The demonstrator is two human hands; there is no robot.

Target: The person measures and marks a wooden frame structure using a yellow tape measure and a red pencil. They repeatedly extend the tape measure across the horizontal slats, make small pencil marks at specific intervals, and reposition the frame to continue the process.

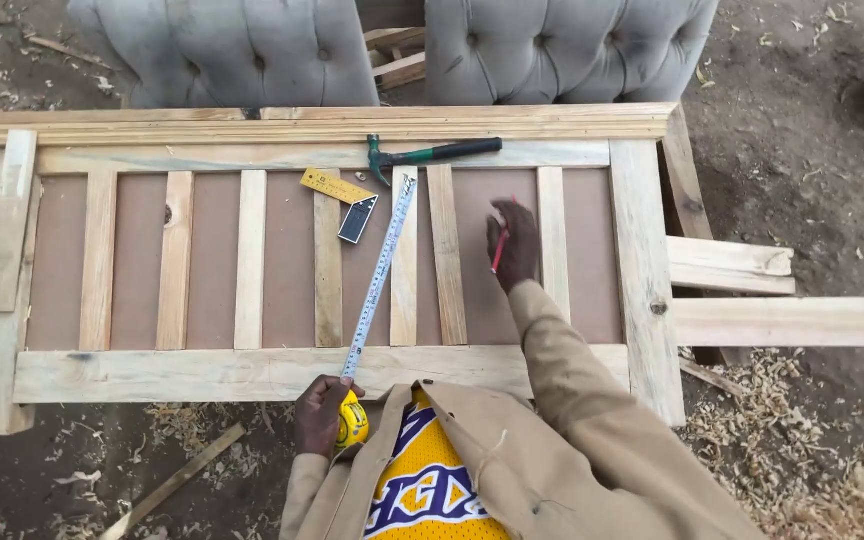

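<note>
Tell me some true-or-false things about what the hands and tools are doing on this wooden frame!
1. The left hand holds a yellow tape measure case. True.
2. The metal tape blade is rolled up inside. False: it stretches across the pale wooden slatted frame.
3. The right hand holds a red pencil. True.
4. The green-headed, black-handled hammer lies on the ground. False: it rests on the frame's top rail.
5. The yellow-and-black try square lies on the frame. True.

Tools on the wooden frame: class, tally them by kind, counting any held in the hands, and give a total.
hammer: 1
tape measure: 1
try square: 1
red pencil: 1
Total: 4
</note>
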